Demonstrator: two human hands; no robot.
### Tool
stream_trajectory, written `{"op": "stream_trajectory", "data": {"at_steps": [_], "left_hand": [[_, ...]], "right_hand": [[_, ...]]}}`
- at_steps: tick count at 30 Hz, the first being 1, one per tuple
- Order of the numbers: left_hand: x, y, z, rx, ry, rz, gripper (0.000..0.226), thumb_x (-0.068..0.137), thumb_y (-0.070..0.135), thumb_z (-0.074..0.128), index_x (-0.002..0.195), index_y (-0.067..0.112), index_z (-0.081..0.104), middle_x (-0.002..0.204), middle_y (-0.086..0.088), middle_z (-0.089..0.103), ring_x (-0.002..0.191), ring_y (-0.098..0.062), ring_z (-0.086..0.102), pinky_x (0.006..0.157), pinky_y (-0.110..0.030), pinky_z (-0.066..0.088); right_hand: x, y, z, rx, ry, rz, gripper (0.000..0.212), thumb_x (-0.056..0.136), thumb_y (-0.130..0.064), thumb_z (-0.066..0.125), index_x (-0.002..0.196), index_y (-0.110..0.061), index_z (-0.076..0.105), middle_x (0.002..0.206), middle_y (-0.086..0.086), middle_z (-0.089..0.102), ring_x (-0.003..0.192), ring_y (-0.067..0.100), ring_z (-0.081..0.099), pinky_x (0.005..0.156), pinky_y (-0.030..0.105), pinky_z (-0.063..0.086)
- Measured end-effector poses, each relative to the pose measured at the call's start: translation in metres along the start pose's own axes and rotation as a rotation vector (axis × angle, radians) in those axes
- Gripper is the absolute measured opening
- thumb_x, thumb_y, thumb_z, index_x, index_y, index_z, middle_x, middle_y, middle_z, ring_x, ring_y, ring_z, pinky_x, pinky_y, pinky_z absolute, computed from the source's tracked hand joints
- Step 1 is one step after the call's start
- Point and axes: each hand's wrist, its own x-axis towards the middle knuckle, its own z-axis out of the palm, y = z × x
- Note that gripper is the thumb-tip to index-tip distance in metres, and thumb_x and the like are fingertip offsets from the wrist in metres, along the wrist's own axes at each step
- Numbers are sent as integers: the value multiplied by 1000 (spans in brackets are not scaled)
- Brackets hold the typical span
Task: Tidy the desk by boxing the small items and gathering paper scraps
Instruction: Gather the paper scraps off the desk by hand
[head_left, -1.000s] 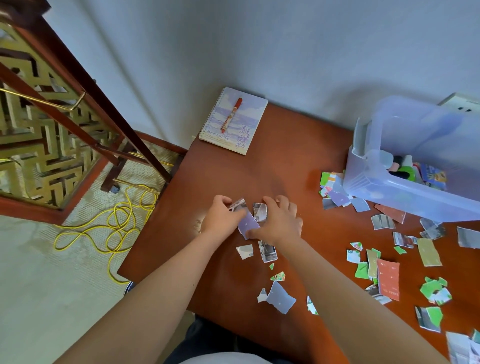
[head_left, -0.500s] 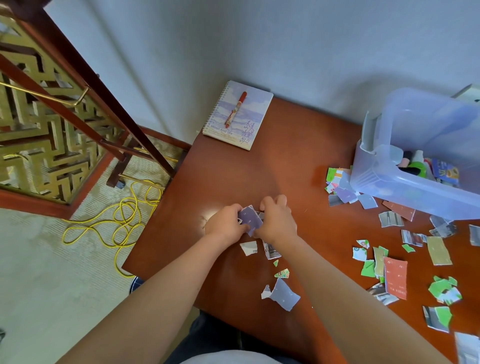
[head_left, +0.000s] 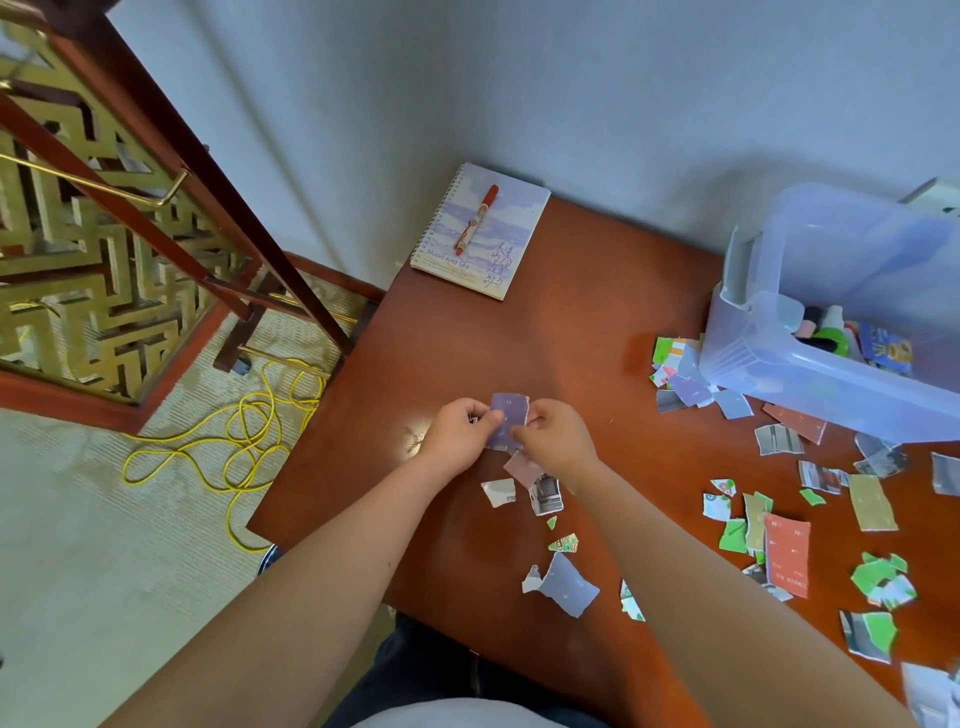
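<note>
My left hand (head_left: 460, 428) and my right hand (head_left: 556, 441) meet over the left middle of the brown desk (head_left: 587, 322). Both pinch a small stack of purple paper scraps (head_left: 509, 413), held upright between the thumbs and fingers. More scraps (head_left: 543, 491) lie just below my hands, and a larger purple scrap (head_left: 569, 584) lies nearer me. Many torn scraps (head_left: 784, 551) in green, red and grey are spread over the right side. A clear plastic box (head_left: 779, 364) at the right holds small items (head_left: 883, 351).
A spiral notebook (head_left: 483, 234) with a red pen (head_left: 478, 218) on it lies at the desk's far left corner by the wall. A wooden lattice screen (head_left: 104, 234) and a yellow cable (head_left: 244, 431) are on the carpet to the left.
My hands have lifted the gathered scraps off the desk and squared them into a stack between both hands. The camera has shifted slightly.
</note>
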Motion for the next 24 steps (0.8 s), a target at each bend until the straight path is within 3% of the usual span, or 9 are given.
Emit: {"op": "stream_trajectory", "data": {"at_steps": [3, 7, 9, 12, 17, 21, 24], "left_hand": [[-2, 3, -3, -113, 58, -31, 18, 96, 27, 56, 89, 12, 63, 76, 4, 58, 62, -7, 47, 55, -20, 36], [-7, 2, -15, -254, 122, -91, 20, 97, 28, 54, 81, 16, 57, 68, 5, 54, 57, -9, 44, 53, -23, 35], [-12, -4, -25, -334, 143, -122, 21, 97, 29, 54, 80, 17, 57, 66, 4, 53, 55, -11, 43, 53, -26, 35], [-21, -21, -45, -466, 199, -170, 22, 96, 31, 55, 77, 18, 58, 62, 3, 51, 53, -12, 41, 51, -27, 31], [-42, -61, -91, -547, 330, -210, 23, 94, 33, 56, 74, 20, 57, 63, 2, 52, 53, -12, 42, 51, -27, 32], [-65, -98, -132, -634, 429, -226, 21, 95, 28, 55, 75, 23, 61, 61, 6, 53, 54, -8, 44, 52, -24, 35], [-83, -131, -161, -664, 506, -262, 23, 91, 32, 58, 72, 20, 62, 62, 2, 54, 60, -16, 47, 59, -30, 38]], "right_hand": [[-2, -7, 3, 232, -30, 36, 2, 90, -8, 56, 89, -10, 57, 92, 19, 68, 80, 34, 70, 75, 52, 58], [-14, -32, 9, 478, -77, 60, 17, 97, 0, 43, 107, -2, 57, 90, 15, 66, 60, 18, 67, 54, 33, 57], [-18, -45, 18, 521, -82, 59, 17, 97, -2, 46, 106, -5, 60, 89, 13, 67, 58, 15, 67, 57, 31, 59], [-23, -64, 38, 505, -118, 34, 14, 95, -6, 53, 100, -14, 63, 83, 9, 71, 59, 13, 67, 66, 35, 61], [-36, -102, 91, 429, -218, -21, 14, 95, -4, 54, 102, -12, 63, 78, 7, 69, 53, 9, 65, 55, 25, 59], [-49, -129, 144, 348, -303, -50, 16, 94, -4, 55, 92, -18, 63, 82, 7, 69, 61, 13, 65, 60, 29, 59], [-58, -146, 186, 297, -359, -59, 13, 92, -3, 57, 98, -11, 65, 82, 8, 67, 64, 14, 63, 60, 28, 58]]}}
